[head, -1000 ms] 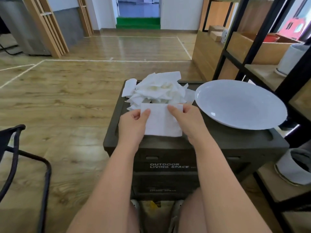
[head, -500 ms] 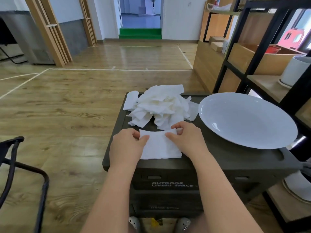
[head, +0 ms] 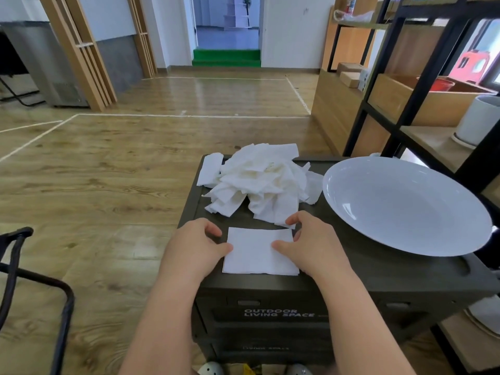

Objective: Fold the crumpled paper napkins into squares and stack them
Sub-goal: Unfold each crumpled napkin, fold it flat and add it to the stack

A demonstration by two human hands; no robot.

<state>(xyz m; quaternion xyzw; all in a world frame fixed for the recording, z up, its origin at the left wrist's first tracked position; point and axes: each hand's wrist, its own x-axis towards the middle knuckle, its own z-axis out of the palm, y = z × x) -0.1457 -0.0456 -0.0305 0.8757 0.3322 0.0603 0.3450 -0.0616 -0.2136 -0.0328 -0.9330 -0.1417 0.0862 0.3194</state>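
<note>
Head view | we see both hands, left hand (head: 193,246) and right hand (head: 311,243), pinching the flat napkin (head: 258,253) on the near desk (head: 378,277) | crumpled pile (head: 259,182) beyond | step: folding; next, we judge, halve it square.
</note>
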